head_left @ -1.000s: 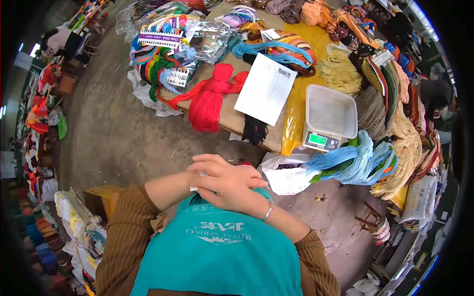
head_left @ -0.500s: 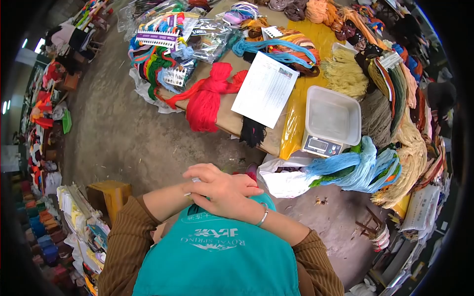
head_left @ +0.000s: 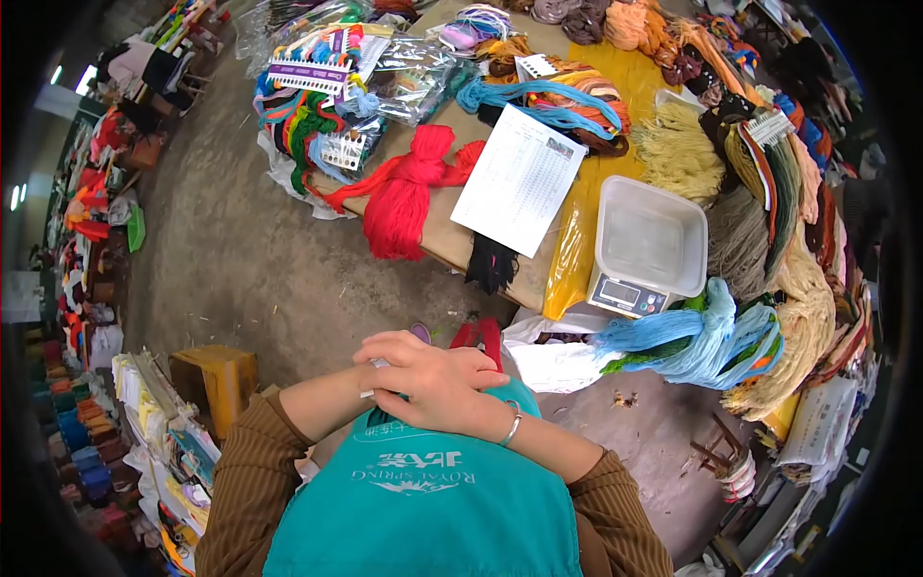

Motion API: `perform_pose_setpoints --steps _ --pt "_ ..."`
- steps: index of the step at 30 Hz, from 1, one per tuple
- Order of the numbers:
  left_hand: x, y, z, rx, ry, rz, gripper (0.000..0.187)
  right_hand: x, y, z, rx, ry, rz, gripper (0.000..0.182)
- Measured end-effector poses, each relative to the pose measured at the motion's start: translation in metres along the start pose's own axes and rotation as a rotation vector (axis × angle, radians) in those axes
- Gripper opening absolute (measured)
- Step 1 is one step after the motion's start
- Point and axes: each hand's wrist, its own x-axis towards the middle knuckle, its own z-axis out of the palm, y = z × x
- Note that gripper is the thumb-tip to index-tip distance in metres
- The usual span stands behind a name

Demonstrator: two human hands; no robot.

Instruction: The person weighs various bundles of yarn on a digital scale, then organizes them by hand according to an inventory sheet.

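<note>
My forearms cross at the wrists in front of the teal apron (head_left: 423, 519). My right hand (head_left: 423, 380) lies on top, its fingers apart and draped across my left wrist. Beneath it is my left hand (head_left: 478, 369), mostly covered, with stretched fingers showing at the right. A small white thing (head_left: 367, 392) shows between the right fingers at the left wrist; whether it is held or worn cannot be told. Ahead on the table lie a red yarn hank (head_left: 399, 207), a printed sheet (head_left: 519, 178) and a digital scale (head_left: 627, 293) bearing a clear plastic tub (head_left: 652, 236).
Blue yarn (head_left: 707, 337) and beige yarn (head_left: 803, 317) hang over the table's right edge. Bagged thread with punched cards (head_left: 308, 75) sits at the far left. A cardboard box (head_left: 216, 385) stands on the floor at left, a small stool (head_left: 726, 457) at right.
The view has shifted slightly, and more of a purple shoe and something red show beyond my hands. My hands stay crossed in nearly the same place.
</note>
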Motion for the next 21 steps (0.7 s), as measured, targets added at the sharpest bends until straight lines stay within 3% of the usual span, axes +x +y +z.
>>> perform_pose_setpoints --steps 13,14,16,18,21 --pt "0.011 -0.012 -0.005 0.045 -0.171 -0.081 0.051 -0.004 0.002 -0.005 0.038 -0.027 -0.009 0.02" --pt "0.015 0.0 -0.016 0.018 -0.25 -0.192 0.04 -0.006 0.003 -0.005 0.064 -0.033 -0.013 0.025" --pt "0.028 0.021 -0.037 -0.008 -0.328 -0.301 0.04 -0.007 0.0 -0.007 0.053 -0.033 -0.037 0.023" --pt "0.043 0.038 -0.055 -0.249 -0.215 -0.721 0.037 -0.006 -0.004 -0.01 0.041 -0.032 -0.06 0.022" --pt "0.047 0.054 -0.072 -0.489 -0.063 -0.791 0.042 -0.003 -0.01 -0.014 0.014 0.013 -0.068 0.016"
